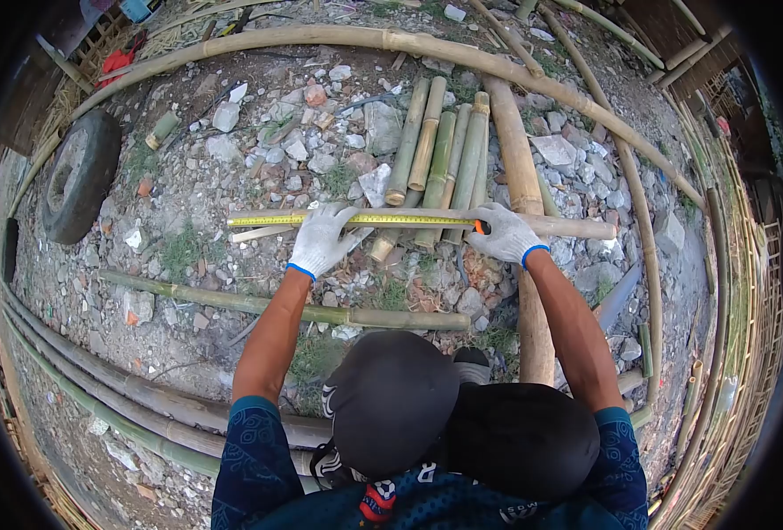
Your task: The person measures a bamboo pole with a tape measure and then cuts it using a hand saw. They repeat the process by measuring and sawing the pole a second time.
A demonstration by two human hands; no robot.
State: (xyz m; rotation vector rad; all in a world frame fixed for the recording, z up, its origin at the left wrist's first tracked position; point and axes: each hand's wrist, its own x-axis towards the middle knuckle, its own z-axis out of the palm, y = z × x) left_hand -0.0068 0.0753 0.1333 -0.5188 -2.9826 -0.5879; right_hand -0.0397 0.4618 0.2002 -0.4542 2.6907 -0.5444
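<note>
A slim bamboo pole (577, 228) lies crosswise in front of me. Along it stretches the yellow blade of a tape measure (391, 219), running from the pole's left end to my right hand. My left hand (323, 240), in a white glove with a blue cuff, closes over the pole and blade. Gloved the same way, my right hand (510, 235) is closed around the orange tape measure case (481, 227), resting against the pole. Cut bamboo pieces (444, 146) lie side by side just beyond the pole. Its right part crosses a thick bamboo pole (517, 159).
Stones and rubble (303, 159) cover the ground. A long curved bamboo pole (321, 35) arches across the far side. An old tire (80, 177) lies at left. Nearer me are a bamboo pole (391, 319) and several long poles (171, 402). Bamboo strips (745, 353) line the right.
</note>
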